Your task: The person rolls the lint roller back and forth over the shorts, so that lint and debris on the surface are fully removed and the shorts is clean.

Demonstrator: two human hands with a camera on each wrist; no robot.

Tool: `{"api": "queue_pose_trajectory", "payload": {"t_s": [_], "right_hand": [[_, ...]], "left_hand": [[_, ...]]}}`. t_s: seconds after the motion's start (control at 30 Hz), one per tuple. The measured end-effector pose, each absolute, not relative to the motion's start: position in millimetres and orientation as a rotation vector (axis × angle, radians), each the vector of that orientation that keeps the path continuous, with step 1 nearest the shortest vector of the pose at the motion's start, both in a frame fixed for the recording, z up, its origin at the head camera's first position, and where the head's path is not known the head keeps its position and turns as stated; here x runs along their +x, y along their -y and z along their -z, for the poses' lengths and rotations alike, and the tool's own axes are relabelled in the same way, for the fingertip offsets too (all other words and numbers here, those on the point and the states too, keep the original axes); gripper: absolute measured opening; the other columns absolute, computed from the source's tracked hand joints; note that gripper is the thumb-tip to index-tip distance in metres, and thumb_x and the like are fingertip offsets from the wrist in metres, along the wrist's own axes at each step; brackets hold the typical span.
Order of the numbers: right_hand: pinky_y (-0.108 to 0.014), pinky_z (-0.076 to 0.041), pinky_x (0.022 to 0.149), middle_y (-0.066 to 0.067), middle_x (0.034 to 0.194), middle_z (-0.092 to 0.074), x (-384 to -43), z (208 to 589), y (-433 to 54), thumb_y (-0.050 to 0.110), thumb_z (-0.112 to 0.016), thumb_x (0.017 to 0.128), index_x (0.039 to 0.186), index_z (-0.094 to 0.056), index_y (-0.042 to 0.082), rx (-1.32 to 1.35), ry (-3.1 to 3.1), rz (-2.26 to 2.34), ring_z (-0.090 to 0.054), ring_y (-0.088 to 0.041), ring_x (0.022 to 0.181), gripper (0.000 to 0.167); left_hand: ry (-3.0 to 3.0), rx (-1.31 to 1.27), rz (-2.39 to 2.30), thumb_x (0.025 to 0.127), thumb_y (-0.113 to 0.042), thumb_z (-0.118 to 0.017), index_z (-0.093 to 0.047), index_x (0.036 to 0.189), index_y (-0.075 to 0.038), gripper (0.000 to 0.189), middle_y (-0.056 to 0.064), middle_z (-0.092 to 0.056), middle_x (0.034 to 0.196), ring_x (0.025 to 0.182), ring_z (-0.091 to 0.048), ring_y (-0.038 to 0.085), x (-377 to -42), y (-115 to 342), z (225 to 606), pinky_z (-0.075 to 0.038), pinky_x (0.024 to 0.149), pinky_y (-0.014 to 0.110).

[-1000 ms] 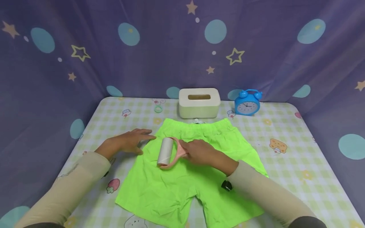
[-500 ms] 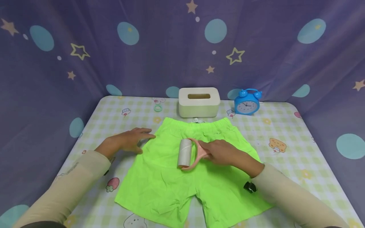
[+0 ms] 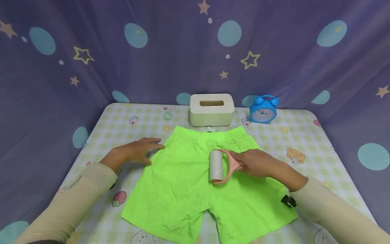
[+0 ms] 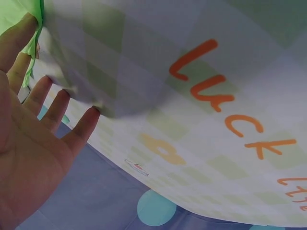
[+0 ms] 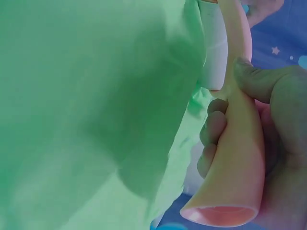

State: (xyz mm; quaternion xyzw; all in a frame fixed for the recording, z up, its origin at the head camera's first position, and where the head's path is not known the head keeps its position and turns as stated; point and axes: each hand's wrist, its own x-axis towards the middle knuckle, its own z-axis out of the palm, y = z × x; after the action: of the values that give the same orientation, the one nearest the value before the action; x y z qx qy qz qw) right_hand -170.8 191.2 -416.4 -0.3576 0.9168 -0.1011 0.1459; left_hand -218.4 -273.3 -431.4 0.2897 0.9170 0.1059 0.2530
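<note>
Shorts [image 3: 170, 183], neon green, spread on a checked tablecloth [image 3: 310, 132]. Roller [image 3: 216, 166], pink-handled, on the shorts near their middle, below the waistband; right hand [image 3: 257, 163] curled round its handle. Left hand [image 3: 138, 150], fingers spread, at the shorts' left edge. Likely hazard: fabric dragging or rucking, should the roll stick while that edge lies unpinned.

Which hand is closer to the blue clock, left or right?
Right. The right hand, gripping the pink-handled roller, is in front of the blue clock; the left hand is farther off, at the left edge of the green shorts.
</note>
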Motion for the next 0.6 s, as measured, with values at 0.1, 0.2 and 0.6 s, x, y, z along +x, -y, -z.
{"api": "queue_pose_trajectory", "payload": {"t_s": [0.1, 0.2, 0.6], "right_hand": [[-0.027, -0.045, 0.062, 0.004, 0.083, -0.071, -168, 416, -205, 0.029, -0.069, 0.098, 0.154, -0.048, 0.012, -1.000, -2.650, 0.290, -0.056, -0.004, 0.065, 0.062], [-0.027, -0.046, 0.063, 0.001, 0.088, -0.074, -163, 417, -221, 0.033, -0.066, 0.099, 0.152, -0.050, 0.010, -0.996, -2.668, 0.298, -0.059, -0.004, 0.068, 0.060], [-0.024, -0.040, 0.064, -0.006, 0.111, -0.076, -149, 413, -277, 0.041, -0.063, 0.099, 0.152, -0.051, 0.013, -0.882, -2.678, 0.314, -0.054, 0.000, 0.070, 0.061]], "left_hand": [[-2.495, 0.776, -0.292, 0.087, -0.014, -0.080, -0.045, 0.155, -0.019, 0.077, 0.019, -0.026, 0.167, 0.151, -0.024, 0.050, -218, 273, 431, -0.032, 0.114, 0.068], [-2.499, 0.777, -0.292, 0.086, -0.014, -0.079, -0.046, 0.155, -0.019, 0.077, 0.019, -0.027, 0.167, 0.151, -0.024, 0.050, -218, 273, 431, -0.031, 0.114, 0.068], [-2.493, 0.775, -0.299, 0.087, -0.016, -0.080, -0.045, 0.156, -0.020, 0.077, 0.017, -0.025, 0.167, 0.151, -0.022, 0.050, -219, 274, 432, -0.032, 0.113, 0.069]]}}
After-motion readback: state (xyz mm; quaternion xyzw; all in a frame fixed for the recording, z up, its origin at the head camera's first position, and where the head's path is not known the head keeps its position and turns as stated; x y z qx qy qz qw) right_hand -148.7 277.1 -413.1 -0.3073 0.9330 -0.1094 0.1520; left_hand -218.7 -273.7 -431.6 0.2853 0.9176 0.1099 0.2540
